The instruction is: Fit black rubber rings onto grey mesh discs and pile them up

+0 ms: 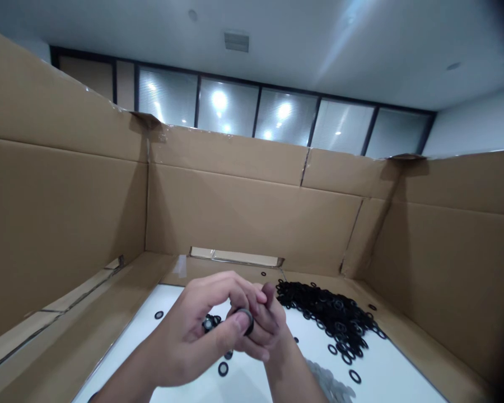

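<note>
My left hand (199,330) reaches in from the lower left, its thumb pressed against a small black ring (250,323). The left fingers curl over the top and meet my right hand (262,333). Bent fingers of the right hand lie close together just behind the ring, touching the left hand. What the right hand holds, if anything, is hidden. Through the gap under my left fingers, several dark rings (209,323) show on the white surface (247,386). One loose black ring (223,369) lies just below the hands.
A large heap of black rings (336,313) spreads at the right, with stray rings around it. Translucent grey pieces (330,383) lie piled beside my right forearm. Tall cardboard walls (243,212) enclose the surface. A slot (235,257) is cut low in the far wall.
</note>
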Available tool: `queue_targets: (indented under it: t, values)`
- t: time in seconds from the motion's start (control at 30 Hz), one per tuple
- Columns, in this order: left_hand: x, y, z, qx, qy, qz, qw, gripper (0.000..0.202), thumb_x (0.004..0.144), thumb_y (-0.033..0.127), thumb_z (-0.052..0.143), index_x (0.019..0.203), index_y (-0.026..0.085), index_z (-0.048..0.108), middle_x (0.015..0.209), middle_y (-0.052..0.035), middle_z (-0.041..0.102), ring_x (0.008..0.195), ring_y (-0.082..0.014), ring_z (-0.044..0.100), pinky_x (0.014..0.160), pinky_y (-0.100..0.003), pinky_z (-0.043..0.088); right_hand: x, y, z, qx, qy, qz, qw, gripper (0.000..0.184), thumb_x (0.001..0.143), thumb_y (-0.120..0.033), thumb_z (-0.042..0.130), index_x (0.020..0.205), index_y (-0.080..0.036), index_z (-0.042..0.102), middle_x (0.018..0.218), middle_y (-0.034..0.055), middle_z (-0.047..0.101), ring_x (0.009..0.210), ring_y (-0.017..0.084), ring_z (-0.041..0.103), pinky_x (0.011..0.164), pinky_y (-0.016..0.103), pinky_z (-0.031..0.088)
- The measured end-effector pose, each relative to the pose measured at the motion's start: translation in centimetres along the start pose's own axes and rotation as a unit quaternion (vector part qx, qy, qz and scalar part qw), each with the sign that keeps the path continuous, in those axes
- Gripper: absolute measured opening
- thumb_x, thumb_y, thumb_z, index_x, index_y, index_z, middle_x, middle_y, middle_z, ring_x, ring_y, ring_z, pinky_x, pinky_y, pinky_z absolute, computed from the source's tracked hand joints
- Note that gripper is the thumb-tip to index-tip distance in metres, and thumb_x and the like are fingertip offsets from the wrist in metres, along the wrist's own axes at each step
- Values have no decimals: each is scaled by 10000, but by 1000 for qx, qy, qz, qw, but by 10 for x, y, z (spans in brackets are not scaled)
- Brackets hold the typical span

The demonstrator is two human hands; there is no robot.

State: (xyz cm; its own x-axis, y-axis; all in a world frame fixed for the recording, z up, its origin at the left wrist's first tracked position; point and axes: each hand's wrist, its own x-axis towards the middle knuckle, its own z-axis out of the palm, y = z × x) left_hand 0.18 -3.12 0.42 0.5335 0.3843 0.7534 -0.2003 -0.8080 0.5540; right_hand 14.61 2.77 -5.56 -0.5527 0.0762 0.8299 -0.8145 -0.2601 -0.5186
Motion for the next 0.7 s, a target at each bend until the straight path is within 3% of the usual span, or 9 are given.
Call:
queue_targets:
  t: [0.07,0.13,0.33,0.43,0.5,0.6,0.7]
  values:
    - [0,2,-2,-15,-4,-13,1000,110,972,173,497,882,194,556,936,-55,673,1010,-228,647,970,-408,505,5,-1,4,-17,-24,-9,1000,764,1071,-506,324,373,-195,306,274,-61,293,239,61,407,308,130,367]
    - [0,4,-5,-23,-6,-24,999,113,977,188,497,879,197,553,918,-46,662,995,-226,647,960,-406,507,6,-1,8,-32,-5,-7,999,744,1076,-475,328,386,-198,309,292,-67,286,235,63,396,300,139,350]
    - [-5,6,-5,-57,-15,-47,997,104,975,230,522,883,203,563,918,-47,641,953,-226,645,922,-406,520,-6,1,17,-69,145,34,986,703,984,-581,498,418,-201,327,286,-100,245,207,49,280,268,151,338]
    - [-6,9,0,-75,-24,-48,996,107,963,248,529,878,206,580,933,-58,672,891,-214,642,877,-396,525,-8,1,15,-104,241,64,963,624,890,-590,657,479,-185,421,315,-103,320,231,38,257,261,151,308]
    - [-6,10,3,-68,-33,-39,996,106,952,232,526,874,207,594,909,-61,699,853,-211,641,874,-404,517,-9,1,12,-116,262,67,956,570,888,-565,682,528,-172,477,347,-95,376,251,29,270,264,135,265]
    - [-4,9,4,-68,-18,-33,997,108,942,221,533,858,203,599,906,-63,705,845,-215,652,884,-421,512,-11,3,6,-110,254,76,958,670,855,-694,628,472,-176,446,300,-96,325,231,25,237,250,137,237]
    - [-2,5,0,-58,7,-17,998,112,940,202,534,833,197,567,909,-55,677,861,-214,654,836,-396,528,-10,3,1,-45,125,51,990,818,862,-838,390,349,-206,303,244,-70,249,209,61,326,267,161,317]
